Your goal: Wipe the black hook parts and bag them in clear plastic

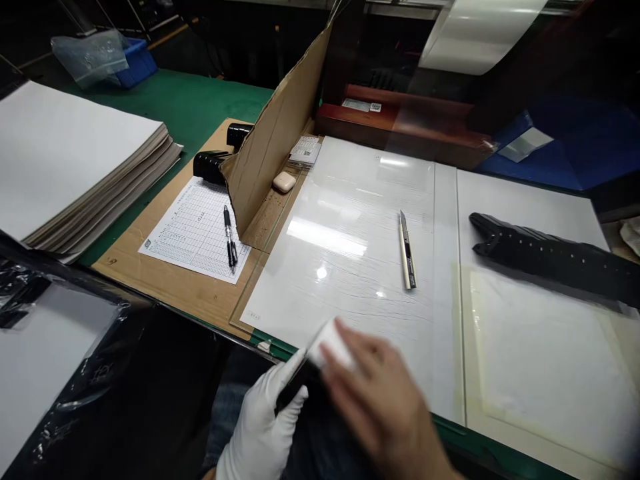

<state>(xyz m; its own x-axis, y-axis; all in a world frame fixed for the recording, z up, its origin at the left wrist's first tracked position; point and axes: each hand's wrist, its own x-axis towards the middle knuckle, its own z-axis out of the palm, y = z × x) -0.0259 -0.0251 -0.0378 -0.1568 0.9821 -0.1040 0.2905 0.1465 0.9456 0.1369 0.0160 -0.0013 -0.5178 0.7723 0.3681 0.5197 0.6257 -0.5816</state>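
My left hand (263, 427), in a white glove, is at the table's near edge with its fingers wrapped round a thin dark flat piece (295, 380). My bare right hand (385, 407) is smeared by motion; its fingers press a white block or cloth (330, 343) against that piece. Both hands sit just below a glossy white work sheet (350, 227). A utility knife (407, 250) lies on that sheet, beyond my right hand and apart from it.
A printed form (195, 230) with a black pen (230, 237) lies on a brown board at left. An upright cardboard divider (273, 140) stands behind it. A stack of grey boards (75, 167) is far left. A long black perforated strip (550, 257) lies at right.
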